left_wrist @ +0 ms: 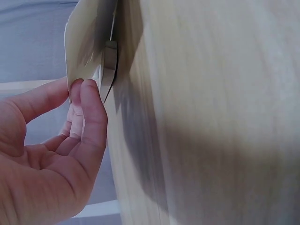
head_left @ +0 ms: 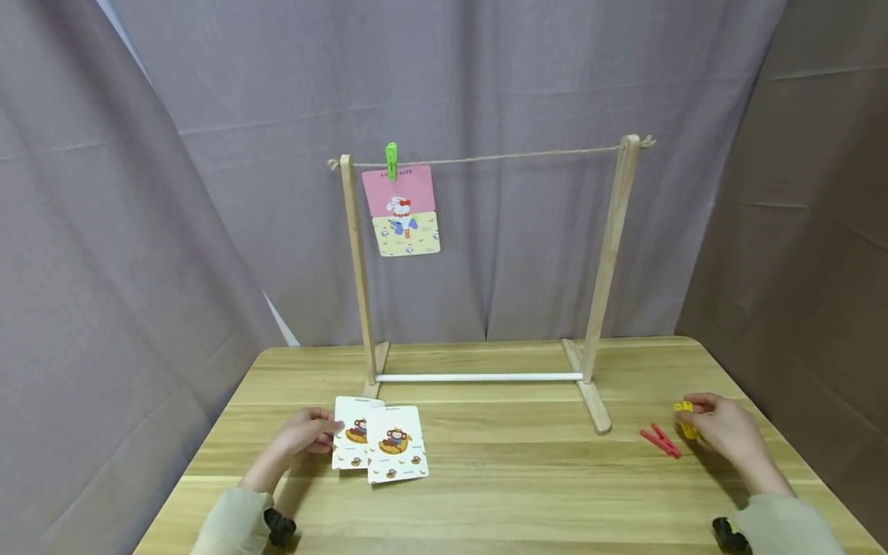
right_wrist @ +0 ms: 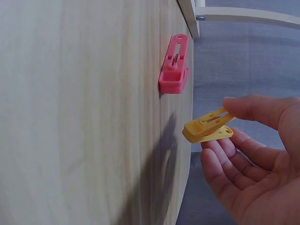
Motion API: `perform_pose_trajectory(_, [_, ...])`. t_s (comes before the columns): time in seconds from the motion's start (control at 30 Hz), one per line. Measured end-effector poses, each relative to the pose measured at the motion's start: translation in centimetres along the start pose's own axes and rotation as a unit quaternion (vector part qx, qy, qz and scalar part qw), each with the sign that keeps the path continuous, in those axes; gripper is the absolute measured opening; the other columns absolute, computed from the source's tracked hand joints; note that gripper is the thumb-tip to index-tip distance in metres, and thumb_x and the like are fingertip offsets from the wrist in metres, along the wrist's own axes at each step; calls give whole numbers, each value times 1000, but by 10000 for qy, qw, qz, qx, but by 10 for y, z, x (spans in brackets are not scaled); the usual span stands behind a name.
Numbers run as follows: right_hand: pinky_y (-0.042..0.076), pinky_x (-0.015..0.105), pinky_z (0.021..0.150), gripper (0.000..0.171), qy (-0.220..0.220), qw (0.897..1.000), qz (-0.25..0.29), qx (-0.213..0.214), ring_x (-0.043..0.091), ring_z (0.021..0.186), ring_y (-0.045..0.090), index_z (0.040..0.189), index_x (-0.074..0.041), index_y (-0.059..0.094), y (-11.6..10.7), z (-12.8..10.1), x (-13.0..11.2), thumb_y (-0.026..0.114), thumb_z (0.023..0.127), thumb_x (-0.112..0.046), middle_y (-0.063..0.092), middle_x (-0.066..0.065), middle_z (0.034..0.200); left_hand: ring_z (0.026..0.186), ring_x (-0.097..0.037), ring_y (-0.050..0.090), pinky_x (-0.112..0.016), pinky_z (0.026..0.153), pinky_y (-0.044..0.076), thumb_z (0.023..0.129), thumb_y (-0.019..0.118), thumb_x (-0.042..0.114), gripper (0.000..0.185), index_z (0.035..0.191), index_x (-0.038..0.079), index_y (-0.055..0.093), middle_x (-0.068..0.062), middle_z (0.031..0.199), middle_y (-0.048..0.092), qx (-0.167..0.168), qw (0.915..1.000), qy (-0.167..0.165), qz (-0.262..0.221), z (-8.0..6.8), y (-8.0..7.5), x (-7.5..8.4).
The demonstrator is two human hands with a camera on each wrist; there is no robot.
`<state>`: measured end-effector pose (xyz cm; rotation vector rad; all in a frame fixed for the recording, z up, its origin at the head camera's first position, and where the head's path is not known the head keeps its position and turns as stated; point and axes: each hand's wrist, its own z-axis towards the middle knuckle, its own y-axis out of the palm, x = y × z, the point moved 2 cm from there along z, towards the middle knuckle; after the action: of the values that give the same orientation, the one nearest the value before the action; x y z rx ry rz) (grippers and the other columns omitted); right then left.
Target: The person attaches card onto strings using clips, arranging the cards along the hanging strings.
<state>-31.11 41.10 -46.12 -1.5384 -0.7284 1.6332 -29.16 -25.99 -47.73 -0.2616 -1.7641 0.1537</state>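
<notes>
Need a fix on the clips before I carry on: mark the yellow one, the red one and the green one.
Yellow clip (right_wrist: 204,128): right wrist view, middle of its body.
Red clip (right_wrist: 173,69): right wrist view, middle of its body.
Green clip (head_left: 391,161): head view, middle of its body.

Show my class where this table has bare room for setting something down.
The widest bare tabletop lies in front of the white bar, between the monkey cards and the red clothespin. Crowded: the left, where the left hand pinches one of those cards, and the right, where the right hand holds the yellow clothespin beside the red one.
</notes>
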Motion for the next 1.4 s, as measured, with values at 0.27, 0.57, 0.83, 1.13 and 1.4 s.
perform_pose_trajectory(0.27, [47,61,82,59,54,10000,48,-8,54,105,57,128,15,54,1,-2,2,64,97,-34,60,36,119,66,-10,59,-26,65,57,93,64,3,21,104,-11,54,-5,80,59,99,9999,37,-37,-1,-6,4])
perform_pose_trajectory(0.57, [47,60,82,58,6,9999,114,88,53,105,57,128,15,54,2,-5,4,64,98,-34,60,36,116,68,-11,59,-28,66,58,92,65,3,24,107,-12,53,-6,82,59,258,9997,10,-6,1,-8,4])
perform_pose_trajectory(0.83, [47,59,81,59,93,9998,182,66,53,105,57,129,14,55,2,-5,9,63,98,-36,60,36,117,67,-11,57,-26,65,57,93,65,2,21,106,-10,54,-5,80,57,291,9995,10,-76,-1,-10,5])
perform_pose_trajectory(1.13, [47,60,82,66,158,9997,197,-31,54,107,56,132,14,53,0,-4,10,59,99,-43,58,37,123,68,-10,57,-27,66,58,94,64,2,23,109,-11,53,-5,79,57,338,9993,49,-137,-1,-12,7])
perform_pose_trajectory(1.4, [47,61,83,67,167,9996,230,-52,54,108,55,131,15,52,3,-5,10,60,99,-43,58,36,121,66,-10,57,-26,66,57,95,63,2,25,111,-13,51,-3,77,56,270,9994,77,-197,-3,-20,6])
